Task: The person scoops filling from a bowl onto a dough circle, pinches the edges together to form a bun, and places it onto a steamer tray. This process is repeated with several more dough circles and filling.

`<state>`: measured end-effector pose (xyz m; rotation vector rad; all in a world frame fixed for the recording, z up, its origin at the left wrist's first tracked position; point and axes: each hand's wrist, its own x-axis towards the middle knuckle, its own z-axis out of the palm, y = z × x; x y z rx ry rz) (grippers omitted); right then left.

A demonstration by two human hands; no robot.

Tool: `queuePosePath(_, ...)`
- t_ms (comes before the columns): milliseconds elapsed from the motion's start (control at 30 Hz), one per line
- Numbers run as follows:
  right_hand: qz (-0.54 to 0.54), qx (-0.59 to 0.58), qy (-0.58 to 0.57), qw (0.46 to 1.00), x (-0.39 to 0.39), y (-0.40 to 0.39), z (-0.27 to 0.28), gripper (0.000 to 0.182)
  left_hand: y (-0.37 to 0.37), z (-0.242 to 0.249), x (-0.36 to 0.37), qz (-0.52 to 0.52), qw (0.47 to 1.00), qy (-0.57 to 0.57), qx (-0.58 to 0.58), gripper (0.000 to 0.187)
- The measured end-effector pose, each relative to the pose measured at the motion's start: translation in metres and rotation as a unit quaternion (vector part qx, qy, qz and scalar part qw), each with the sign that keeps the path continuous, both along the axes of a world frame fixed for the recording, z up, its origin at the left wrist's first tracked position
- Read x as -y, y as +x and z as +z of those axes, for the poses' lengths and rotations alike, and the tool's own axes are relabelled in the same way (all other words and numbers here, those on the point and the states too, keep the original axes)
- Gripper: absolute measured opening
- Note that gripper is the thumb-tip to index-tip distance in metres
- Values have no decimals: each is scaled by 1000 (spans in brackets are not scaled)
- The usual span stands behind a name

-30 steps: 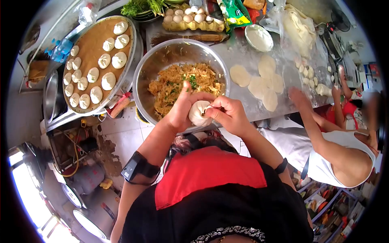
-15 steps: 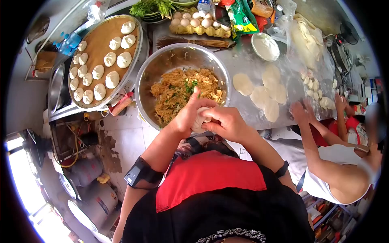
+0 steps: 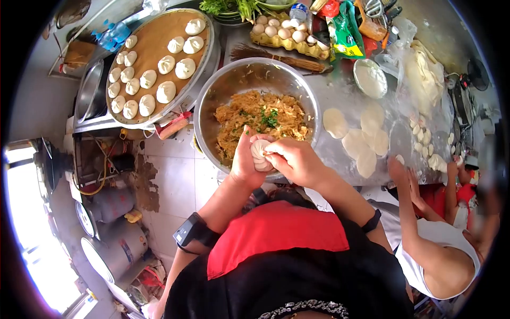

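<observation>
Cupped in my left hand (image 3: 246,159) is a pleated bun (image 3: 261,154), its folds gathered on top. The fingers and thumb of my right hand (image 3: 295,161) pinch the bun's right edge. Both hands are over the near rim of a large steel bowl (image 3: 310,95). Inside the bowl lies a shredded brown filling (image 3: 239,114) with chopped greens (image 3: 270,118) on it. To the right of the bowl, several flat dough wrappers (image 3: 355,142) lie on the metal table, some overlapping.
A round steamer tray (image 3: 154,40) with several shaped buns stands at the left. Behind the bowl are a straw brush (image 3: 281,58) and an egg carton (image 3: 289,44). A white bowl (image 3: 370,78) and dough pieces (image 3: 422,141) lie rightward. A co-worker's hands (image 3: 406,175) are at the table's right.
The bun in my hands has turned so its pleated top shows more. My right hand has shifted to its edge. The view has swung, moving the bowl and tray rightward in frame.
</observation>
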<state>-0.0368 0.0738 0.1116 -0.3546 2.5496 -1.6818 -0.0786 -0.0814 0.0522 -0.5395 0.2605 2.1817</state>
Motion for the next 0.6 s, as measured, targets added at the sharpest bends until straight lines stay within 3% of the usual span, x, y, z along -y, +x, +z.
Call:
queuePosePath(33, -4, -31, 4, 1000, 5, -4, -7, 17, 0, 10, -1, -10, 993, -116, -23, 50)
queuePosePath(167, -12, -89, 46, 995, 27, -18, -2, 15, -14, 13, 17, 5, 996, -65, -56, 52)
queuePosePath(300, -19, -126, 91, 988, 51, -38, -4, 13, -38, 5, 36, 41, 991, -118, -44, 61)
queuePosePath(333, -28, -139, 91, 986, 60, -48, -4, 13, -47, 7, 47, 41, 997, -36, -62, 62)
queuePosePath(400, -34, -145, 87, 985, 83, -65, 2, 12, -62, 20, 65, 34, 995, -61, -68, 53)
queuePosePath(533, -27, -166, 96, 981, 139, -117, 6, 10, -101, 25, 114, 59, 992, -98, -46, 53)
queuePosePath(600, -21, -180, 119, 976, 167, -141, 0, 10, -123, 16, 142, 81, 993, -60, -68, 42)
